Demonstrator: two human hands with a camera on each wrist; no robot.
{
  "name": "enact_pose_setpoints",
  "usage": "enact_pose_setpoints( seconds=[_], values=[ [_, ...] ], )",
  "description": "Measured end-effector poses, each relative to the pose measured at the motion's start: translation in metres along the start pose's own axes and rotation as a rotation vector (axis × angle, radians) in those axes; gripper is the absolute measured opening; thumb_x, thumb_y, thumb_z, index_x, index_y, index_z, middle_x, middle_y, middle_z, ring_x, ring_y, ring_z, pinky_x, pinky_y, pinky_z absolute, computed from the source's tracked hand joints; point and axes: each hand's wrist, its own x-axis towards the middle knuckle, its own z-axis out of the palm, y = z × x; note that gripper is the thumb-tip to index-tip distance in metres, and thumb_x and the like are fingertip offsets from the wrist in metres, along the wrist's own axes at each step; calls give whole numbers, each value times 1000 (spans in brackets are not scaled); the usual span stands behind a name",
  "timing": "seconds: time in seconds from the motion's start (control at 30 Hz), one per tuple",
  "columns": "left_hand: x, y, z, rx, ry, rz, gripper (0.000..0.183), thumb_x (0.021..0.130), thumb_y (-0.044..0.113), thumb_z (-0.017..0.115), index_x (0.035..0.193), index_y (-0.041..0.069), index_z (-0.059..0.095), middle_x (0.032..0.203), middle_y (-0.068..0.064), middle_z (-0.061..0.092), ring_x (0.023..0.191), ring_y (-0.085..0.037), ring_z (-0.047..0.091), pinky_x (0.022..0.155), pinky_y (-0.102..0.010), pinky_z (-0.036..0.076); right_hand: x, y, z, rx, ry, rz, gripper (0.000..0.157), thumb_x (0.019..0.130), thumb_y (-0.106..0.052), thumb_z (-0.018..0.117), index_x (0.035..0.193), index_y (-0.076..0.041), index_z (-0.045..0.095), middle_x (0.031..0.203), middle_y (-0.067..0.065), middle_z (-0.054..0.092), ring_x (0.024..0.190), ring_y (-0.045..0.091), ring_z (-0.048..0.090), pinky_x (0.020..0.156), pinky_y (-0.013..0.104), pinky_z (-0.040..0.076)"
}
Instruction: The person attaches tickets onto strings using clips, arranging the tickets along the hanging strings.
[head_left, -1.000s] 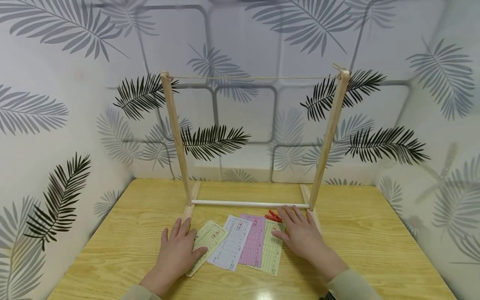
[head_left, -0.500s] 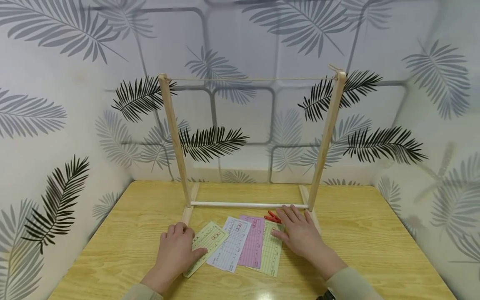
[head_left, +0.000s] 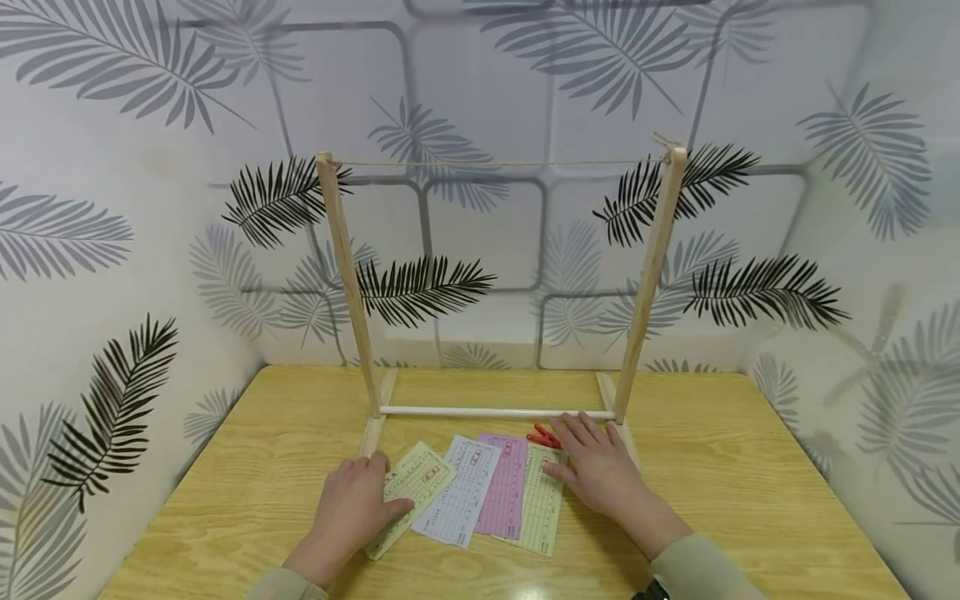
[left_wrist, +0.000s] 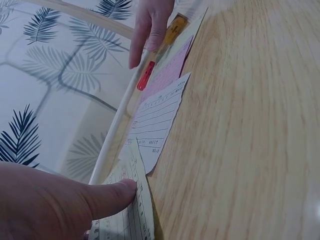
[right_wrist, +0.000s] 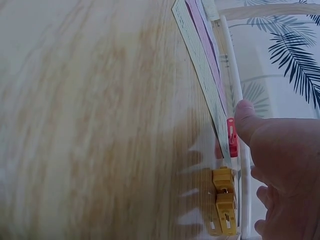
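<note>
Four-sided printed paper slips lie side by side on the table: a yellow slip (head_left: 416, 483) at the left, then a white slip (head_left: 459, 496), a pink slip (head_left: 506, 492) and another yellow slip (head_left: 543, 510). My left hand (head_left: 351, 506) pinches the leftmost yellow slip, thumb on top and fingers curled at its outer edge. Straight-fingered, my right hand (head_left: 597, 468) rests by the right-hand yellow slip, its thumb over that slip's edge. Just left of its fingertips is a red clothespin (right_wrist: 232, 139). Beneath the right hand sit yellow clothespins (right_wrist: 224, 200), hidden in the head view.
Behind the slips stands a wooden frame with a left post (head_left: 348, 283), a right post (head_left: 651, 283) and a twine (head_left: 495, 163) strung between their tops. A white rod (head_left: 480, 412) joins the posts low down. Patterned walls close off the table's back and sides.
My left hand's fingers have gone from spread flat to curled around the yellow slip's edge. The right hand has stayed in place. The head view has shifted slightly.
</note>
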Motion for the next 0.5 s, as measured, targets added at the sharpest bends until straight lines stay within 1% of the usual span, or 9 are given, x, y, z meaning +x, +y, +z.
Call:
enact_pose_setpoints(
  seconds=[0.1,0.2,0.3,0.37,0.5],
  values=[
    [1,1,1,5,1,-3,76,80,47,99,130,0,67,103,-17,75,93,-38,68,84,-56,53,0,-3,-5,4,-31,17,75,107,-47,71,166,-6,47,169,22,46,158,49,35,123,77,22],
    [2,1,1,-1,-9,-13,79,80,47,99,134,0,66,104,-16,76,93,-38,70,83,-55,52,0,-4,-5,4,-30,13,75,107,-46,72,165,-6,48,168,21,47,158,49,36,123,77,22],
    [2,1,2,-15,-16,-25,75,81,44,99,133,0,67,98,-12,76,89,-34,70,80,-53,50,0,-3,-5,7,-23,5,75,106,-45,73,165,-6,49,167,21,48,157,49,37,122,78,23],
    [2,1,2,-23,-10,-26,71,83,41,98,132,0,68,96,-10,76,87,-32,71,80,-53,50,0,-3,-6,7,-29,4,74,107,-45,72,165,-6,49,168,21,47,157,49,37,123,77,22],
    [2,1,3,-39,2,-30,58,90,31,94,132,1,69,96,-11,78,86,-32,73,83,-55,52,2,-4,-7,-4,-47,7,73,108,-45,71,165,-6,48,169,20,47,158,48,36,123,76,22]
  ],
)
